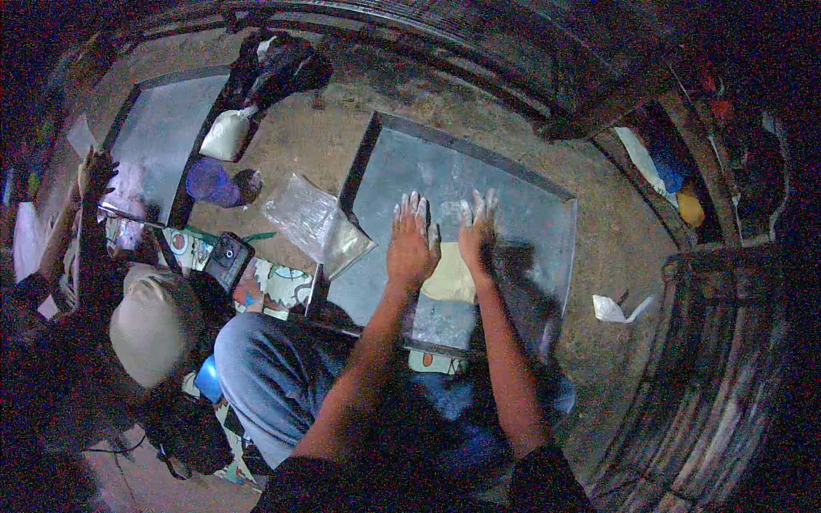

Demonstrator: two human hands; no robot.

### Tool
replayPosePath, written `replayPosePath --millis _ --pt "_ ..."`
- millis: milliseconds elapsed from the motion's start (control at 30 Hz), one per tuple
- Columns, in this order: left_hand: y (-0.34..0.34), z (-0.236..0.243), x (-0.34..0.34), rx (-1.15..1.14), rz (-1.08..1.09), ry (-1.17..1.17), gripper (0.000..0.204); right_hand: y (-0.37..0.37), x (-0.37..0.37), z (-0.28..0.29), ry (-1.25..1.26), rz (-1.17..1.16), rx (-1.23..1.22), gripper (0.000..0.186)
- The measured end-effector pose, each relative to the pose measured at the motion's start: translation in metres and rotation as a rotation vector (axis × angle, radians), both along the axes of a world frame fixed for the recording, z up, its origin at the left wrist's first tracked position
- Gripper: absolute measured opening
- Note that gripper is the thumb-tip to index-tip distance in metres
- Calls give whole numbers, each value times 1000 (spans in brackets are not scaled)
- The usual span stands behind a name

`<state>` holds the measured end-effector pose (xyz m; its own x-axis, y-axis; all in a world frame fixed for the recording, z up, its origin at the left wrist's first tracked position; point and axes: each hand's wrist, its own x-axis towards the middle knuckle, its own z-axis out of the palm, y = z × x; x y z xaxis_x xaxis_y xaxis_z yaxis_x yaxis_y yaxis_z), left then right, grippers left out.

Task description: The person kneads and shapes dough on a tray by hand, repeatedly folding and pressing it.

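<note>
Far to the left of the hands, a co-worker in a pale cap (154,329) raises both arms beside a second tray (171,115). Nearer, though well apart from the hands, a bag of white powder (227,135) sits beyond a purple cup (211,182), with a phone (227,261) closer to the body. Just left of the hands, a clear bag (299,209) laps over the edge of the grey tray (530,214); a nudge from the left arm could probably drag its corner further in.

The left hand (413,248) is open, back up, its whitened fingers stretched away from the body; it grips nothing. Between the wrists and partly behind the hands lies the dough (449,278), a flat, pale yellow piece on the tray. Its right edge passes out of sight under the right forearm, so I cannot tell whether they touch. If they do, a sideways pull might crease or tear it; if the powder beneath is thin, it could stick.

The right hand (477,239) is open too, fingers spread and whitened, holding nothing. Whether either palm presses the tray is unclear. Further right, a white scrap (611,309) lies on the floor (629,222), clear of the tray.
</note>
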<state>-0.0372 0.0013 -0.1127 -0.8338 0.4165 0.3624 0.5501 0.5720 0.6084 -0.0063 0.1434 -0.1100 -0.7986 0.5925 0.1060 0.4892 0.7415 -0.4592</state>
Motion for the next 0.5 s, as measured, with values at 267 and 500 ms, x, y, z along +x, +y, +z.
replayPosePath --millis 267,500 --pt "8 6 -3 181 77 -35 43 -12 22 8 -98 32 321 59" --pt "45 13 4 -15 -197 1 55 9 18 -15 101 -94 97 51"
